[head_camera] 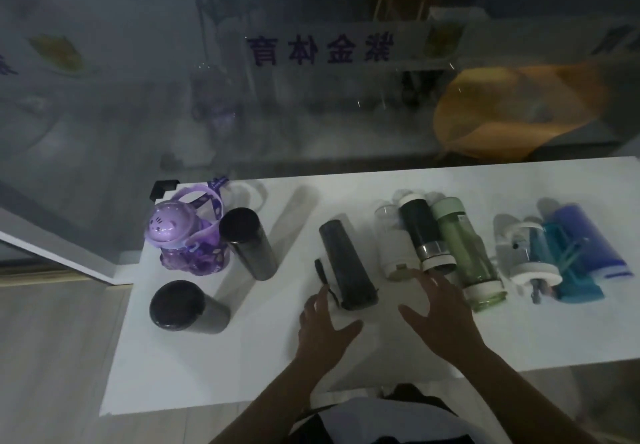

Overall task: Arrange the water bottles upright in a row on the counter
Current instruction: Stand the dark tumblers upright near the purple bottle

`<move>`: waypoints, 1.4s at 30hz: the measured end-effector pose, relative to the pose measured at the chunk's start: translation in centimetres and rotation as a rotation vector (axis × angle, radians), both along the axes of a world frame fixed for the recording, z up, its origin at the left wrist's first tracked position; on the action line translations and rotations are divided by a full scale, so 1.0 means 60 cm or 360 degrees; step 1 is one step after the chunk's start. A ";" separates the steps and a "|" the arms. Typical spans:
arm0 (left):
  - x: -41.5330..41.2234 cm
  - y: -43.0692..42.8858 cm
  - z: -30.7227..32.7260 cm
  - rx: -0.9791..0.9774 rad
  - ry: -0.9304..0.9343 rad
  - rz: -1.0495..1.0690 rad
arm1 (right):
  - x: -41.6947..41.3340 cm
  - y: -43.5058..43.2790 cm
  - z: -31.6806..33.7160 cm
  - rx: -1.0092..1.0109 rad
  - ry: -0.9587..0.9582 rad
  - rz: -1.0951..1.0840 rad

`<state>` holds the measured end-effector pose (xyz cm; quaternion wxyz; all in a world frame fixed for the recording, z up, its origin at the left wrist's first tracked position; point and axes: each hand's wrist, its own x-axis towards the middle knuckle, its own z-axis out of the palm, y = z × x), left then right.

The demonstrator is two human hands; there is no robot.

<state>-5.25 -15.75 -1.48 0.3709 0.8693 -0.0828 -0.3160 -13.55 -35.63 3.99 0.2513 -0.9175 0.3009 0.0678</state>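
On the counter (242,367), three bottles stand upright at the left — one near (187,308), two farther back (188,242) (247,242). One flask (346,263) lies at centre; three bottles (436,246) lie touching right of it, more (561,256) at far right.

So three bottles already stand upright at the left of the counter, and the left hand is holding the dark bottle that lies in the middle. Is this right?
Not quite. The left hand is not holding the dark bottle; it is open beside its near end, closed around nothing. The head view shows this. The rest is right: the purple bottle and two dark flasks stand upright at the left of the counter.
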 end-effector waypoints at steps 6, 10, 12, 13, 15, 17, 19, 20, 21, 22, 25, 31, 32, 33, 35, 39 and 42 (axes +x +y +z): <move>-0.010 -0.129 0.014 0.0166 0.0017 0.0592 | 0.003 -0.099 -0.005 0.0130 -0.0100 0.0180; -0.015 -0.184 0.002 0.0370 -0.0020 0.0892 | 0.003 -0.152 -0.009 0.0213 -0.0167 0.0265; -0.017 -0.197 -0.008 0.0435 -0.0041 0.0963 | 0.000 -0.173 -0.016 0.0267 -0.0162 0.0330; -0.018 -0.200 -0.010 0.0448 -0.0061 0.0969 | -0.001 -0.182 -0.020 0.0284 -0.0162 0.0362; -0.020 -0.197 -0.008 0.0438 -0.0090 0.0971 | 0.001 -0.195 -0.022 0.0306 -0.0173 0.0411; -0.024 -0.187 0.002 0.0425 -0.0096 0.0978 | 0.006 -0.203 -0.024 0.0357 -0.0194 0.0444; -0.031 -0.171 0.014 0.0410 -0.0084 0.0997 | 0.010 -0.206 -0.026 0.0446 -0.0229 0.0480; -0.035 -0.161 0.021 0.0383 -0.0078 0.1014 | 0.012 -0.206 -0.028 0.0506 -0.0253 0.0499; -0.039 -0.150 0.028 0.0335 -0.0082 0.1023 | 0.014 -0.204 -0.028 0.0560 -0.0278 0.0515; -0.044 -0.138 0.035 0.0275 -0.0093 0.1027 | 0.016 -0.202 -0.029 0.0599 -0.0313 0.0534; -0.058 -0.099 0.071 0.0184 -0.0216 0.1038 | 0.027 -0.191 -0.033 0.0664 -0.0400 0.0590; -0.035 -0.039 0.157 0.0359 -0.0500 0.0874 | 0.047 -0.162 -0.033 0.0741 -0.0464 0.0638; -0.025 -0.029 0.166 0.0413 -0.0523 0.0807 | 0.051 -0.161 -0.034 0.0732 -0.0459 0.0648; -0.015 -0.021 0.176 0.0464 -0.0525 0.0737 | 0.055 -0.160 -0.034 0.0725 -0.0456 0.0648; 0.006 -0.007 0.194 0.0545 -0.0490 0.0630 | 0.064 -0.162 -0.036 0.0721 -0.0470 0.0629; 0.037 0.007 0.218 0.0714 -0.0381 0.0347 | 0.076 -0.168 -0.033 0.0676 -0.0476 0.0586; 0.041 0.013 0.217 0.0808 -0.0369 0.0206 | 0.073 -0.173 -0.035 0.0677 -0.0505 0.0560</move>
